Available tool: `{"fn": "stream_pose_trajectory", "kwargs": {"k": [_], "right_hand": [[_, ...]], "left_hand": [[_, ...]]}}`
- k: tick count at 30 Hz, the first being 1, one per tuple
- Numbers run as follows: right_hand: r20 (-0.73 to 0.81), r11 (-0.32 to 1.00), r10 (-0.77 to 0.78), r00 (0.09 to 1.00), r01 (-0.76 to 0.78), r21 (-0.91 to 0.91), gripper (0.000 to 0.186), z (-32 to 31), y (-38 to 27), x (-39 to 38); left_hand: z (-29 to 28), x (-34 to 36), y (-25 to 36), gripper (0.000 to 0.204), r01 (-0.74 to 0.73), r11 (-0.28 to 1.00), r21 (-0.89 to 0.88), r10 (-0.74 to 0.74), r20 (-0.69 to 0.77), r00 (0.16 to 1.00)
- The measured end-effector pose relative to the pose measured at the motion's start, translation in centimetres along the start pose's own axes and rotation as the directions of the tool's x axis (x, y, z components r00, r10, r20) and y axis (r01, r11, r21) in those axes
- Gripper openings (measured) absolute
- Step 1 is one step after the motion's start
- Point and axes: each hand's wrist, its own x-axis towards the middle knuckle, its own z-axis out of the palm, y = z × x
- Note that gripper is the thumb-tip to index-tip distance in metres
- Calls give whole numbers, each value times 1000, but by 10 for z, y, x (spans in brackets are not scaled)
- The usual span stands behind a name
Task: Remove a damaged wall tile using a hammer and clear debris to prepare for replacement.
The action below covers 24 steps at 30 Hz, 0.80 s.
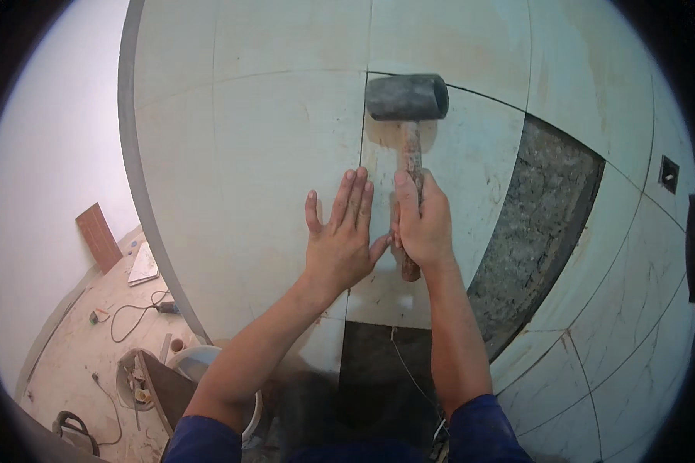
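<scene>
In my right hand point(425, 224) is a rubber mallet point(398, 98) with a dark grey cylindrical head and a worn wooden handle, held upright. Its head is close to the upper part of a pale wall tile point(471, 177); whether it touches cannot be made out. My left hand point(340, 239) lies flat with fingers stretched out, across the joint between that tile and the larger pale tile surface point(278, 154) on the left. A dark gap runs along the tile's top and upper left edges.
Right of the tile is a bare strip of rough grey mortar point(540, 208); a dark opening point(386, 359) lies below. A socket box point(668, 174) sits in the right wall. At lower left are a bucket of debris point(135, 378), a white bucket point(197, 359), a corded tool point(167, 307) and a brown board point(99, 238).
</scene>
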Motion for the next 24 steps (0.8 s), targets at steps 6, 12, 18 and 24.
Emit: {"fn": "stream_pose_trajectory", "kwargs": {"k": [6,12,18,24], "right_hand": [[-127,980,-158,979,172,104,29,-36,-4,-42],[-184,932,217,959,-147,331,32,-88,8,-103],[-289,836,454,843,-290,467,38,-113,43,-158],[-231,732,595,770,-401,551,41,-122,61,-214]], "left_hand": [[11,-12,-16,79,-4,998,55,3,18,1000],[19,-46,-38,75,-42,996,80,35,83,996],[30,-89,-33,92,-146,972,186,111,188,976],[44,-130,-23,118,-220,964,147,167,308,937]]}}
